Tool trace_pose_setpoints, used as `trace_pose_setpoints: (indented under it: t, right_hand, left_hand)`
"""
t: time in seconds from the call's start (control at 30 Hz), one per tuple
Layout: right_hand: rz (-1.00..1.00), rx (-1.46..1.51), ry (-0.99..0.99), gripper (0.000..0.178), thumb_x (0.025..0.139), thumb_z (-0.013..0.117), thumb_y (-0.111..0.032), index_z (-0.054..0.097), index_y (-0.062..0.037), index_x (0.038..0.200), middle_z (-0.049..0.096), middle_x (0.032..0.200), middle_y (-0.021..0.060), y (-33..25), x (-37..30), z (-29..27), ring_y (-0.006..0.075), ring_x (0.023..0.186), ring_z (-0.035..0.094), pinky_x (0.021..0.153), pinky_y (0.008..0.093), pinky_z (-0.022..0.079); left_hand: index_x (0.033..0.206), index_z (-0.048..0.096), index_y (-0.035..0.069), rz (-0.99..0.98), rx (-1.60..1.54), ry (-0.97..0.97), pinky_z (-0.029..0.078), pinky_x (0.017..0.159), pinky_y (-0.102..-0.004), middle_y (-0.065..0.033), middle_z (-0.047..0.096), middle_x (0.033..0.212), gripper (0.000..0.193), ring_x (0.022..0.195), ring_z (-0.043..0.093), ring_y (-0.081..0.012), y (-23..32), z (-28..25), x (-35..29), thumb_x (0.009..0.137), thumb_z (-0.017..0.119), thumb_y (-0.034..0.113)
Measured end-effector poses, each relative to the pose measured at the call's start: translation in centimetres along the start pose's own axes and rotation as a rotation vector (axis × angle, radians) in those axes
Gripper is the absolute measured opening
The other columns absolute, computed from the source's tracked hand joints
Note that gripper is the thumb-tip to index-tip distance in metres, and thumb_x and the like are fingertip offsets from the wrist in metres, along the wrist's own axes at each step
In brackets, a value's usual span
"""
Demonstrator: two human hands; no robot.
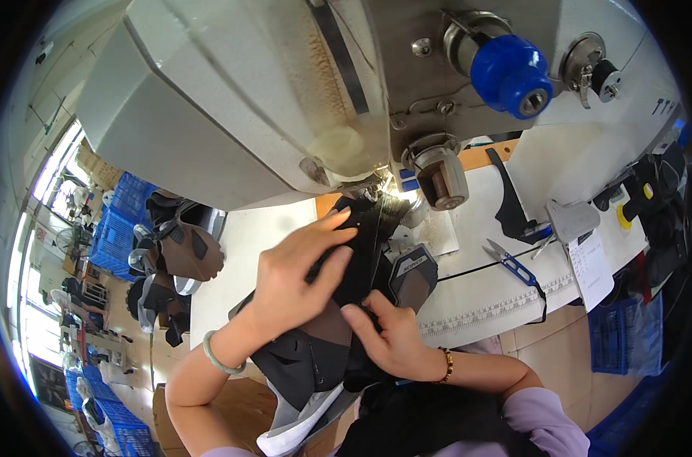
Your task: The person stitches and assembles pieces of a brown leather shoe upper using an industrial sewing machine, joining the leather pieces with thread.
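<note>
A black, brown and grey shoe upper [321, 344] lies under the head of a sewing machine [209, 99], its black part reaching the lit needle area. My left hand [296, 278] rests on the black part from the left, thumb and fingers stretched out and apart. Nearer to me, my right hand [395, 339] pinches the upper's edge between thumb and bent fingers. Just beyond my right hand is a dark patch with a grey border [413, 276]. Pale lining shows at the upper's near end.
Blue-handled thread snips [513, 263] lie on the white table [468, 293] at the right, beside a printed ruler strip. A curved black piece [506, 198] lies farther back. More shoe uppers [190, 247] hang at the left, near blue crates [117, 228]. Another blue crate [614, 335] stands right.
</note>
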State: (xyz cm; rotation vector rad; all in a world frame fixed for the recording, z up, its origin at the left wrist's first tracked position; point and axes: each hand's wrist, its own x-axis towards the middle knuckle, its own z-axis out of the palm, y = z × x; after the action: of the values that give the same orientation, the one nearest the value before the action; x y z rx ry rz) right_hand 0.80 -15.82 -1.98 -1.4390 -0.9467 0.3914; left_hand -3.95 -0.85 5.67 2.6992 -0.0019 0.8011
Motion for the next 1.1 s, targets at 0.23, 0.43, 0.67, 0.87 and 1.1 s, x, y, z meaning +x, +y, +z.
trace_pose_setpoints:
  t: [0.23,0.43,0.67,0.87,1.1]
  right_hand:
    - [-0.016,0.061,0.092,0.027,0.091,0.050,-0.019,0.039,-0.0009,0.075,0.042,0.052,0.0177,-0.6,0.7,-0.1,0.0366,0.045,0.047,0.040,0.0357,0.033]
    - [-0.040,-0.011,0.108,0.027,0.091,0.050,-0.019,0.040,-0.0015,0.074,0.043,0.053,0.0184,-0.9,0.2,-0.4,0.0386,0.047,0.047,0.040,0.0365,0.034]
    - [-0.043,-0.011,0.128,0.028,0.090,0.052,-0.017,0.041,-0.0017,0.071,0.040,0.049,0.0164,-0.5,0.4,0.0,0.0340,0.041,0.046,0.038,0.0348,0.033]
    - [-0.079,-0.011,0.191,0.032,0.090,0.053,-0.017,0.040,-0.0013,0.066,0.037,0.048,0.0154,-0.3,0.7,-0.5,0.0275,0.038,0.033,0.037,0.0323,0.030]
    - [0.012,0.062,0.064,0.035,0.088,0.058,-0.021,0.041,-0.0006,0.065,0.032,0.048,0.0091,0.8,1.0,-2.0,0.0096,0.045,0.028,0.040,0.0281,0.027]
  left_hand:
    - [0.110,0.054,-0.003,-0.388,-0.266,-0.463,0.043,0.085,-0.0318,-0.0178,0.058,0.106,0.057,0.098,0.056,-0.0254,-0.9,-1.4,5.1,0.074,0.068,0.038]
    - [0.118,0.043,-0.007,-0.493,-0.456,-0.543,0.038,0.090,-0.0288,-0.0145,0.053,0.109,0.070,0.103,0.049,-0.0187,-2.4,0.1,4.8,0.073,0.071,0.037]
    - [0.120,0.042,-0.006,-0.491,-0.579,-0.502,0.036,0.093,-0.0302,-0.0133,0.053,0.111,0.068,0.104,0.048,-0.0188,-2.6,0.4,4.8,0.073,0.071,0.035]
    - [0.116,0.046,-0.006,-0.496,-0.521,-0.493,0.035,0.093,-0.0297,-0.0141,0.053,0.111,0.066,0.105,0.048,-0.0185,-1.3,-0.2,5.1,0.074,0.069,0.038]
    - [0.120,0.041,-0.006,-0.515,-0.426,-0.319,0.037,0.091,-0.0294,-0.0156,0.053,0.109,0.071,0.102,0.049,-0.0193,-2.5,1.5,2.6,0.075,0.067,0.042]
